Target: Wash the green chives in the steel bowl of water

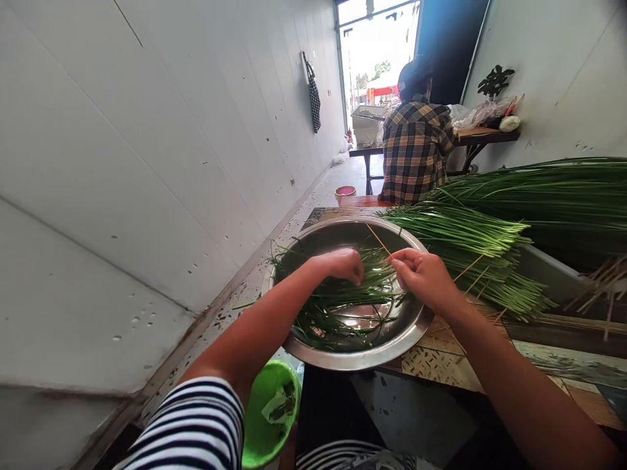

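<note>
Reference thing: the steel basin (362,360), which sits at the near edge of the surface (441,358) and overhangs it slightly toward the person.

Left hand (343,264): positioned above the centre of the basin, back of the hand up. The grip is curled closed, with the fingertips down among the wet greens (333,316) that lie in the basin. Whether a strand is pinched cannot be told.

Right hand (424,277): positioned over the right rim of the basin, just beside the left hand. The grip is pressed together, thumb and fingers pinching a thin wooden skewer (378,239). The skewer points up and away across the basin, toward its far rim.

Greens: loose, tangled strands cover the basin floor, and bare wet metal shows between them.

Right of the basin: a pile of cut green stalks (470,248) lies on the surface, its ends touching the basin rim. Beyond it lies a larger heap of long stalks (563,196). Loose skewers (605,281) lie further right.

Below the basin, near the person's striped sleeve: a green plastic bowl (262,424).

Beyond the basin: a pink bowl (345,192) on the floor, and a co-worker in a plaid shirt (415,153) seated facing away. A checked cloth (314,98) hangs on the wall left of the co-worker.
</note>
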`<state>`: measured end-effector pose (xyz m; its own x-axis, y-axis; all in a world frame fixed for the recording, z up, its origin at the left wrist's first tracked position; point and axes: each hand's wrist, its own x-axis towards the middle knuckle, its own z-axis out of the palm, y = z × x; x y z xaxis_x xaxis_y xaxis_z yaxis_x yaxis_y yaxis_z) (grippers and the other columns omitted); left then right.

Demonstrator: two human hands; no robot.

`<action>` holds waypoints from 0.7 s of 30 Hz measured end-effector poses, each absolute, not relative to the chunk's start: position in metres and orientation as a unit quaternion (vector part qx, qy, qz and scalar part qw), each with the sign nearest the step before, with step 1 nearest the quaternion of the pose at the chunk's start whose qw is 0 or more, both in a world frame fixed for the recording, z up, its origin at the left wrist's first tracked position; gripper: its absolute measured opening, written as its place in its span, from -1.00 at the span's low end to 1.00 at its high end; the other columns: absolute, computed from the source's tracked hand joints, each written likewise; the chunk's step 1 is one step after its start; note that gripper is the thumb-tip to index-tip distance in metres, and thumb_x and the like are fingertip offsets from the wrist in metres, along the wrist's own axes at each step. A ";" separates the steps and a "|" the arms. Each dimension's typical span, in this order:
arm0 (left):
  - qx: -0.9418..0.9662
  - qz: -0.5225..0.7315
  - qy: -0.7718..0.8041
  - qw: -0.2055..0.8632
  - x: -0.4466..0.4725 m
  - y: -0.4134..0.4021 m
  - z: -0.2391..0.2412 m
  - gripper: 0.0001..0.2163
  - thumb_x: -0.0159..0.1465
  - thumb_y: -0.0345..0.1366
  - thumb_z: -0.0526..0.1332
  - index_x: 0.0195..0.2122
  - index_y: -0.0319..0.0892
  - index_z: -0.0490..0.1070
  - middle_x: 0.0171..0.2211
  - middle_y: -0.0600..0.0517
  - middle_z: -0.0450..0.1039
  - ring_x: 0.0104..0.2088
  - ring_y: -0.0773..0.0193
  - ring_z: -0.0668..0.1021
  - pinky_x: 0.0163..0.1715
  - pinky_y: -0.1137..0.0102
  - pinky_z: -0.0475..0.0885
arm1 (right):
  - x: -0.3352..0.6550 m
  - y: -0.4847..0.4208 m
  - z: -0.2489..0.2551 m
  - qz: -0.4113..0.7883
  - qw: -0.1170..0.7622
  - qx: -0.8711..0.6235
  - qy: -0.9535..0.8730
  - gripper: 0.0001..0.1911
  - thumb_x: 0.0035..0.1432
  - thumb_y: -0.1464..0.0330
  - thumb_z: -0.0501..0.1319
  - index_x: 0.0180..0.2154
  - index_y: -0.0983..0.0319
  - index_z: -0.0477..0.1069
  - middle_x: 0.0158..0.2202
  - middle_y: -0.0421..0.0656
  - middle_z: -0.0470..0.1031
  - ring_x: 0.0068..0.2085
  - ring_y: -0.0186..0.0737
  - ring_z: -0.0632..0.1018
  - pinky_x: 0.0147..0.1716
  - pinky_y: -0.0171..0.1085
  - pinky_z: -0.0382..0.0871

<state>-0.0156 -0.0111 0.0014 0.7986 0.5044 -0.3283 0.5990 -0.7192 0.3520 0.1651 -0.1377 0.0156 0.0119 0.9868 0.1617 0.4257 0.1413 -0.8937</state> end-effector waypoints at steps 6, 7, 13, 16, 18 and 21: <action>0.918 -0.014 0.284 0.277 -0.017 -0.001 -0.004 -0.81 0.09 -0.24 0.27 -0.29 -0.12 0.59 -0.35 0.07 0.54 -0.37 0.36 0.48 -0.31 0.52 0.29 | 0.168 -0.138 0.017 0.341 0.434 -0.569 -0.610 -0.73 0.13 0.19 0.13 -0.30 0.27 0.43 -0.70 -0.27 0.33 -0.64 -0.37 0.30 -0.60 -0.34 0.12; 0.917 0.017 0.295 0.270 -0.016 0.000 -0.006 -0.79 0.11 -0.22 0.26 -0.25 -0.11 0.58 -0.30 0.05 0.54 -0.32 0.34 0.49 -0.26 0.51 0.30 | 0.168 -0.139 0.017 0.341 0.435 -0.571 -0.607 -0.72 0.13 0.19 0.14 -0.30 0.28 0.43 -0.70 -0.27 0.32 -0.64 -0.37 0.29 -0.61 -0.34 0.11; 0.908 0.048 0.401 0.110 0.002 -0.012 -0.017 -0.73 0.17 -0.14 0.21 -0.15 -0.09 0.55 -0.14 -0.05 0.50 -0.09 0.12 0.48 -0.01 0.24 0.27 | 0.167 -0.142 0.024 0.370 0.463 -0.566 -0.574 -0.69 0.09 0.20 0.16 -0.27 0.33 0.44 -0.71 -0.29 0.29 -0.66 -0.43 0.25 -0.65 -0.38 0.06; 0.910 0.019 0.407 0.082 0.011 -0.022 -0.023 -0.73 0.20 -0.18 0.19 -0.10 -0.08 0.52 -0.16 -0.06 0.50 -0.06 0.07 0.48 0.03 0.14 0.23 | 0.167 -0.142 0.029 0.392 0.475 -0.571 -0.544 -0.63 0.07 0.19 0.16 -0.17 0.33 0.42 -0.71 -0.33 0.28 -0.70 -0.47 0.17 -0.69 -0.40 -0.01; 0.904 0.012 0.420 0.081 0.015 -0.026 -0.027 -0.72 0.22 -0.22 0.17 -0.07 -0.08 0.50 -0.15 -0.07 0.51 -0.06 0.08 0.48 0.03 0.15 0.24 | 0.168 -0.140 0.032 0.405 0.459 -0.574 -0.544 -0.60 0.07 0.22 0.13 -0.11 0.34 0.40 -0.71 -0.35 0.27 -0.71 -0.47 0.15 -0.70 -0.41 -0.02; 0.895 0.021 0.438 0.075 0.019 -0.029 -0.029 -0.74 0.21 -0.27 0.16 -0.11 -0.10 0.53 -0.15 -0.10 0.51 -0.05 0.06 0.48 0.02 0.18 0.26 | 0.169 -0.131 0.033 0.393 0.388 -0.590 -0.589 -0.62 0.03 0.30 0.09 -0.13 0.36 0.42 -0.68 -0.31 0.33 -0.71 -0.46 0.18 -0.68 -0.39 0.03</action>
